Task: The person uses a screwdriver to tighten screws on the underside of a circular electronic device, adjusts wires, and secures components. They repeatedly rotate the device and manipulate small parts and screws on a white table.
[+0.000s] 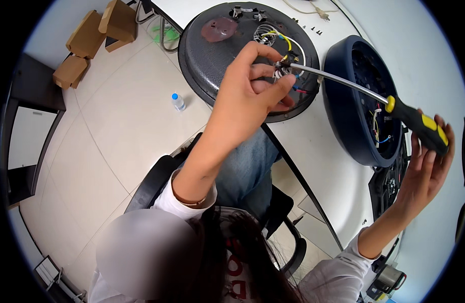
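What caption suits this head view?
Left hand pinches a wired part on the grey appliance base; right hand holds the screwdriver.

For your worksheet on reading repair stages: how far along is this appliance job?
Done: the dark blue housing lies apart from the grey round base, wiring exposed. In hand: the left hand pinches a small wired part while the right hand steers the screwdriver tip onto it. Left: loose screws remain on the table.
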### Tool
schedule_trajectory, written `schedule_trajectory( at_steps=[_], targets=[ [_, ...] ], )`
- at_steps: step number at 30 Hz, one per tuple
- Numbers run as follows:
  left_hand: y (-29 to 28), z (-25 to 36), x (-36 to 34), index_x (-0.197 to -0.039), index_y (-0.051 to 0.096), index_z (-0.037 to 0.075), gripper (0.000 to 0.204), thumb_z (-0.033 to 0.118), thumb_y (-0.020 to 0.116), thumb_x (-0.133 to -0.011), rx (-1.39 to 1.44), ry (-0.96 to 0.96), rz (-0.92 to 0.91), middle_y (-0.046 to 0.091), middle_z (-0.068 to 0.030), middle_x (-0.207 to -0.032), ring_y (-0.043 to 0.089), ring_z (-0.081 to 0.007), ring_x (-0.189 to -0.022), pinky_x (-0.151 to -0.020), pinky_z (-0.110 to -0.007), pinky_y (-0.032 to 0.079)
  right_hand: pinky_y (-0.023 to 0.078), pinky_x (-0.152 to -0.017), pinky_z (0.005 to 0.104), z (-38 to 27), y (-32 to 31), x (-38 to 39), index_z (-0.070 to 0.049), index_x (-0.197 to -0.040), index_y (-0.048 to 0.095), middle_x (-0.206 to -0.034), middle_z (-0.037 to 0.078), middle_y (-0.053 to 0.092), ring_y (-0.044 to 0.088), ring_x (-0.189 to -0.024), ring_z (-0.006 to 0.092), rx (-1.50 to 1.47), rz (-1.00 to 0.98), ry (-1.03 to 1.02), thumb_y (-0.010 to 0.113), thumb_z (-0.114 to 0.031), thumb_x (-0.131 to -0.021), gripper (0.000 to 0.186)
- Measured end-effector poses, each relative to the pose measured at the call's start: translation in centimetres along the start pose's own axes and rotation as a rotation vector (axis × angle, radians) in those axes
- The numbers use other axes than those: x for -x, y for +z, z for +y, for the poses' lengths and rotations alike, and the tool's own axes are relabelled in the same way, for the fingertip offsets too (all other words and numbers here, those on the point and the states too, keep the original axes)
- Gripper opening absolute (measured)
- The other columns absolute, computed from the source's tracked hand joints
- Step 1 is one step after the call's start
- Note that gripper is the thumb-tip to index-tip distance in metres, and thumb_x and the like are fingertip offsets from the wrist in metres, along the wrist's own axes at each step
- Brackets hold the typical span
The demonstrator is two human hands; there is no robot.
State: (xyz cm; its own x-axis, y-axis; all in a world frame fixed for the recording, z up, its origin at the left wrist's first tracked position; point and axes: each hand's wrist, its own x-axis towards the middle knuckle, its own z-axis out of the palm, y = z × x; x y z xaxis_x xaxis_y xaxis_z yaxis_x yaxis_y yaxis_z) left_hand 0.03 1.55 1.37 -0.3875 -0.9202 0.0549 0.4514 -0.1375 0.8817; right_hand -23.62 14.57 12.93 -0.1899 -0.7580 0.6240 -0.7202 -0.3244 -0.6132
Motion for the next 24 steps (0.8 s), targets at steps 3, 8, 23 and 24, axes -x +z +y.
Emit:
schedule_trajectory(
  at_steps=[3,8,23,24],
  targets=[
    [-0.2,0.6,-0.1,-0.107,0.051,0.001,0.027,0.005,0.064,-0.084,-0.103,0.047,0.039,0.061,-0.0102,-0.089,0.065,-0.0174,-0.074,-0.064,-0.025,0.055,0.046,-0.096,0.0412,0.4,0.2,1.9,-0.007,-0.135,0.038,-0.133,0.019,0.044,0.049,-0.12,0.0339,0.011,0.098,0.087,0.052,-0.02,-0.093,0.046],
    [0.2,-0.3,0.2,-0.107,0.057,0.002,0.027,0.0,0.065,-0.081,-0.442,0.31,0.254,0.061,-0.0054,-0.086,0.063,-0.0114,-0.072,-0.067,-0.023,0.053,0.051,-0.092,0.0332,2.7,1.8,3.1,-0.003,-0.133,0.037,-0.137,0.023,0.037,0.051,-0.118,0.0291,-0.344,0.101,0.23,0.053,-0.013,-0.092,0.046],
    [-1.0,0.0,-0.5,-0.101,0.057,-0.003,0.025,-0.003,0.066,-0.078,-0.844,0.725,0.447,0.064,-0.0117,-0.092,0.063,-0.0185,-0.085,-0.079,-0.027,0.046,0.057,-0.08,0.0314,3.8,2.7,5.0,-0.009,-0.119,0.042,-0.127,0.023,0.046,0.056,-0.109,0.024,-0.343,0.046,0.345,0.066,-0.01,-0.083,0.043],
    [-1.0,-0.5,-0.9,-0.097,0.058,-0.002,0.026,-0.007,0.064,-0.072,-0.785,0.813,0.459,0.061,-0.0116,-0.085,0.056,-0.0271,-0.072,-0.064,-0.033,0.045,0.057,-0.08,0.0315,4.0,2.3,5.2,-0.009,-0.119,0.042,-0.126,0.022,0.046,0.056,-0.109,0.0241,-0.31,0.004,0.323,0.066,-0.009,-0.082,0.043]
  ],
)
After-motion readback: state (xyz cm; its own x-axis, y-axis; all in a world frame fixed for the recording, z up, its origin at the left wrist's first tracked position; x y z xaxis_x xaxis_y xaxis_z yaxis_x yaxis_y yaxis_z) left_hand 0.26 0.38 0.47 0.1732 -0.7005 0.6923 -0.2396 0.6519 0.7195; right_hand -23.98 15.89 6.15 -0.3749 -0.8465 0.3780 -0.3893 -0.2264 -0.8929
